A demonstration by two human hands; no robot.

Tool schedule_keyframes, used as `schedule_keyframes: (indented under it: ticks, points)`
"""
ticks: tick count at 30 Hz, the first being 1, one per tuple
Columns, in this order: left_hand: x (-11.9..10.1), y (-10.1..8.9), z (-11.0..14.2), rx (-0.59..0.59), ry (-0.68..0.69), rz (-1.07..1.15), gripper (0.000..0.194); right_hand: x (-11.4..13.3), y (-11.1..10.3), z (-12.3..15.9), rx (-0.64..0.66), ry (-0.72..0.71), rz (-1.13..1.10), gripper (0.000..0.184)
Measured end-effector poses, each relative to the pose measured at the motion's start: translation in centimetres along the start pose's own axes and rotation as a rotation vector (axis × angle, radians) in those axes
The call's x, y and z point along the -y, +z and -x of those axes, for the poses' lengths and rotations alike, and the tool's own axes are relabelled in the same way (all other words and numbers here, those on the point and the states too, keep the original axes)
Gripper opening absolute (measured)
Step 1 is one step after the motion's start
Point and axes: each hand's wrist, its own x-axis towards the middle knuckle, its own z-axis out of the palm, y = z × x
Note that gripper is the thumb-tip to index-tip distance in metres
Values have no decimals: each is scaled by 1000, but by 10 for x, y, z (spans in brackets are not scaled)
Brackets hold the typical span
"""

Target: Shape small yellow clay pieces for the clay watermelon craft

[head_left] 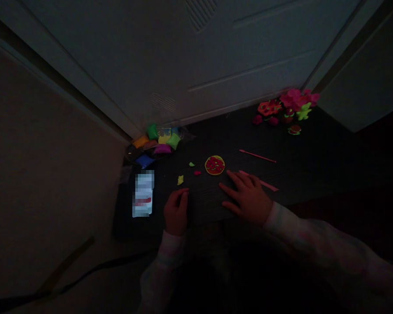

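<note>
The scene is very dim. My right hand (246, 195) lies flat on a dark board (298, 174), fingers stretched out, just below a small round clay disc (215, 165) with a yellow rim and red top. A thin pink tool (265, 183) runs out from under its fingers. My left hand (177, 211) rests on the board's near edge with fingers curled inward; whether it holds anything is hidden. Small clay scraps lie near it: a yellow bit (180, 179), a green bit (191, 164) and a red bit (197, 173).
Coloured clay packets (157, 141) are heaped at the board's far left. Pink, red and green clay figures (288, 109) stand at the far right. Another pink stick (257, 155) lies mid-board. A white packet (143, 193) lies at left. A white door (216, 65) stands behind.
</note>
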Motion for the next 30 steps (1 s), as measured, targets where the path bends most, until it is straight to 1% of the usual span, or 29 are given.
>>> schedule_keyframes:
  ticks: [3, 6, 7, 10, 14, 18, 21, 23, 26, 28, 30]
  points:
    - [0, 0, 0, 5, 4, -6, 16, 2, 0, 0, 32, -65, -28, 44]
    - [0, 0, 0, 5, 11, -13, 16, 2, 1, 0, 1, 6, -12, 46]
    - [0, -1, -1, 6, 14, -15, 16, 2, 1, 0, -4, 9, -9, 46]
    - [0, -1, -1, 10, 20, -20, 17, 0, 3, 0, 10, -54, -19, 43]
    - [1, -1, -1, 15, 29, -18, 17, -2, 4, 1, -17, 10, 14, 44]
    - [1, -1, -2, 14, 38, -15, 17, -1, 4, 2, -16, -24, 11, 44]
    - [0, -1, -2, 16, 44, -17, 16, -2, 3, 3, -57, -13, -11, 42]
    - [1, 0, -2, 14, 47, -16, 16, -6, 2, 4, -109, -13, -51, 38]
    - [3, 0, -2, 11, 45, -10, 16, -17, -4, 4, -226, 14, -179, 26]
    - [4, 1, -3, 9, 44, -4, 16, -26, -15, 1, -288, 65, -316, 20]
    - [4, 1, -3, 6, 46, 0, 16, -33, -37, -6, -304, 117, -485, 19]
